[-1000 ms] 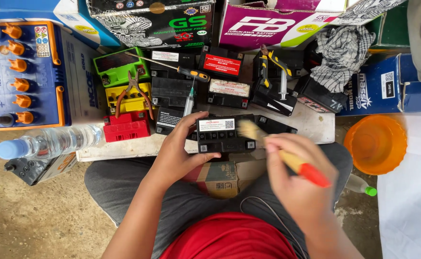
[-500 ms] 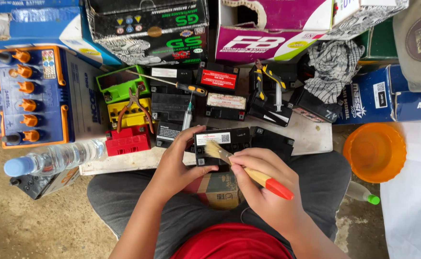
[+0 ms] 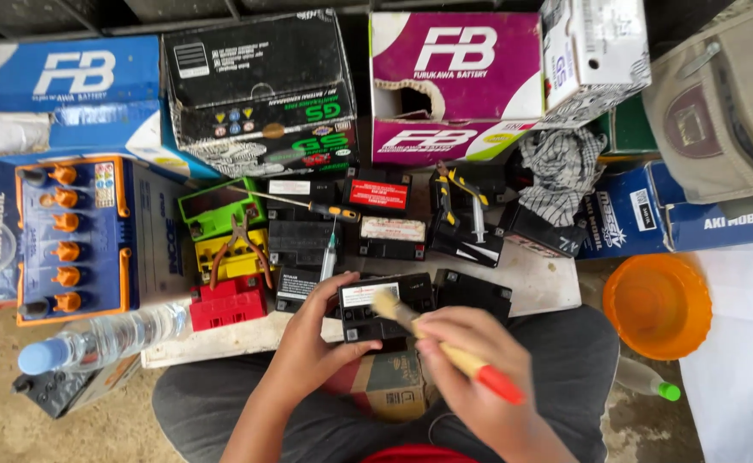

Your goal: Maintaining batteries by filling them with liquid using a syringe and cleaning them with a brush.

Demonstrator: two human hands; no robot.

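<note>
My left hand (image 3: 321,334) grips the left side of a small black battery (image 3: 376,310) with a white label, resting at the front edge of a white board (image 3: 548,287). My right hand (image 3: 471,373) holds a paintbrush (image 3: 445,343) with a pale wooden shaft and red handle end. Its bristles lie on the battery's top. A brown cardboard box (image 3: 392,386) sits on my lap under the battery.
Several small batteries, black, green, yellow and red, crowd the board with pliers (image 3: 237,244), a screwdriver (image 3: 321,207) and a syringe (image 3: 328,257). A large blue battery with orange caps (image 3: 68,236) and a water bottle (image 3: 102,339) lie left; an orange bowl (image 3: 658,304) right. Cartons line the back.
The brush has swept leftward across the battery's top and my right hand came closer to the left hand. The view moved slightly closer.
</note>
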